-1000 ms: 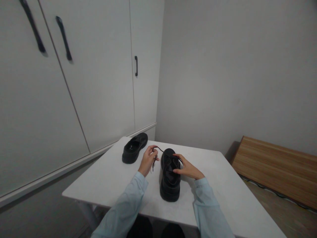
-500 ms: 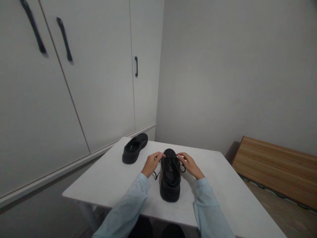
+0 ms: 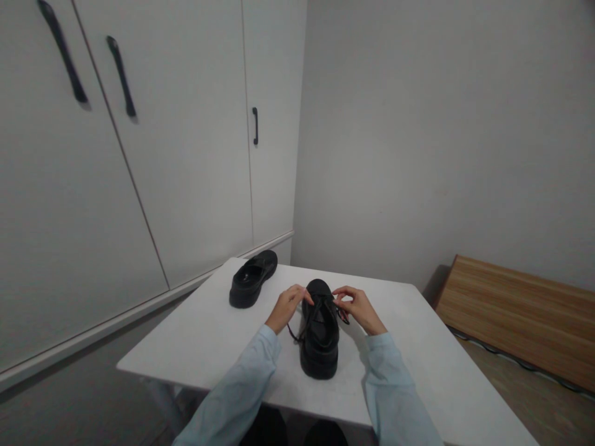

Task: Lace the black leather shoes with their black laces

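The thick-soled black shoe points its toe far, right hand pinching its dark lace, left hand touching, grip unclear from here.

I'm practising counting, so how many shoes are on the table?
2. One shoe is between the left hand and right hand; the other shoe is near the far left corner of the table. None seem hidden.
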Demonstrator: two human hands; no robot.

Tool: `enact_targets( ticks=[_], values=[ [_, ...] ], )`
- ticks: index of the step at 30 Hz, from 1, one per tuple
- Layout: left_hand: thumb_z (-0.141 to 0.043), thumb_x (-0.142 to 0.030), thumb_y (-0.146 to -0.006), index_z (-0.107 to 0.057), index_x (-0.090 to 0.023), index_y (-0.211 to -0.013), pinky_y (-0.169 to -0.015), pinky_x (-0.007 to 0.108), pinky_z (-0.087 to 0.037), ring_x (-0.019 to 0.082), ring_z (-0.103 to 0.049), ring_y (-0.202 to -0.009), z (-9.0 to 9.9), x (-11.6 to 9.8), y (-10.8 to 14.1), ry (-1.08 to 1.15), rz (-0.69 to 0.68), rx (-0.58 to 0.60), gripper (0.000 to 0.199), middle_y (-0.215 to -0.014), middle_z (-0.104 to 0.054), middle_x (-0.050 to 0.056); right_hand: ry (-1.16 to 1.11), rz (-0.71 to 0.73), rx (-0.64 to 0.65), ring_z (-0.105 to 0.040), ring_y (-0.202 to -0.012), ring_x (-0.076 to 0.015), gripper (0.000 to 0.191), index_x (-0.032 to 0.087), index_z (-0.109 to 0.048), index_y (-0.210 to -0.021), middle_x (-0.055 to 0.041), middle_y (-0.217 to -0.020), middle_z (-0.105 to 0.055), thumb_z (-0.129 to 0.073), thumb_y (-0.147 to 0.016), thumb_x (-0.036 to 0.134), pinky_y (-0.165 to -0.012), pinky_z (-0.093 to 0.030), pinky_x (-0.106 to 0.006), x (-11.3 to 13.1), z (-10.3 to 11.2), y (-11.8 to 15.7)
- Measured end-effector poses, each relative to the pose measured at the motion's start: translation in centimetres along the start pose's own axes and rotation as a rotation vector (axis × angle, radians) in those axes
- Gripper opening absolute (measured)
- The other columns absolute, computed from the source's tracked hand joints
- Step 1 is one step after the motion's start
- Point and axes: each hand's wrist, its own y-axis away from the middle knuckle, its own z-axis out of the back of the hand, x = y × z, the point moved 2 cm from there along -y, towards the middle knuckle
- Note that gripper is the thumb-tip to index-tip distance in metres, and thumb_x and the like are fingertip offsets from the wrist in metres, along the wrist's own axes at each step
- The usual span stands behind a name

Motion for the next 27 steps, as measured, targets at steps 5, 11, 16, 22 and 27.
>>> enact_targets(
  ticks=[5, 11, 16, 22, 27],
  values=[
    [-0.053, -0.033, -0.085, -0.069, -0.021, -0.096, -0.089, 0.032, -0.044, 0.021, -0.06, -0.099, -0.2, 0.8, 0.0, -0.035, 0.01, -0.016, 0.023, -0.101, -0.067, 0.007, -0.023, -0.024, 0.048, -0.054, -0.038, -0.0092, 0.038, 0.017, -0.059, -0.093, 0.0032, -0.071, -0.057, -0.072, -0.066, 0.041, -0.035, -0.04, -0.022, 0.1, -0.3, 0.3],
    [-0.054, -0.032, -0.085, -0.062, -0.023, -0.116, -0.105, 0.038, -0.036, 0.023, -0.053, -0.117, -0.5, 0.9, 0.3, -0.095, -0.001, 0.074, 0.034, -0.122, -0.062, 0.007, 0.046, -0.012, 0.002, -0.052, -0.042, -0.0081, 0.029, 0.017, -0.058, -0.086, 0.003, -0.07, -0.054, -0.066, -0.072, 0.041, -0.033, -0.037, -0.018, -0.5, -0.5, 0.1],
    [-0.053, -0.036, -0.086, -0.06, -0.02, -0.119, -0.108, 0.039, -0.034, 0.023, -0.05, -0.122, -0.7, 1.0, 0.4, -0.126, -0.006, 0.136, 0.038, -0.128, -0.058, 0.008, 0.1, -0.003, -0.009, -0.052, -0.053, -0.0113, 0.023, 0.018, -0.058, -0.08, 0.0018, -0.068, -0.053, -0.063, -0.073, 0.039, -0.035, -0.04, -0.019, -1.1, -0.8, -0.2],
    [-0.051, -0.038, -0.087, -0.059, -0.02, -0.119, -0.108, 0.038, -0.034, 0.022, -0.05, -0.121, -0.7, 1.2, 0.4, -0.147, -0.022, 0.145, 0.038, -0.128, -0.058, 0.008, 0.156, 0.046, -0.091, -0.053, -0.065, -0.0158, 0.017, 0.019, -0.058, -0.075, -0.0022, -0.076, -0.056, -0.059, -0.074, 0.036, -0.042, -0.045, -0.022, -1.7, -1.1, -0.5],
    [-0.049, -0.039, -0.088, -0.06, -0.02, -0.118, -0.107, 0.038, -0.035, 0.022, -0.051, -0.12, -0.8, 1.0, 0.4, -0.139, -0.018, 0.142, 0.037, -0.126, -0.059, 0.007, 0.192, 0.111, -0.137, -0.054, -0.068, -0.0164, 0.015, 0.019, -0.057, -0.074, -0.0021, -0.075, -0.057, -0.057, -0.076, 0.033, -0.052, -0.046, -0.025, -1.4, -1.2, -0.7]
  ],
)
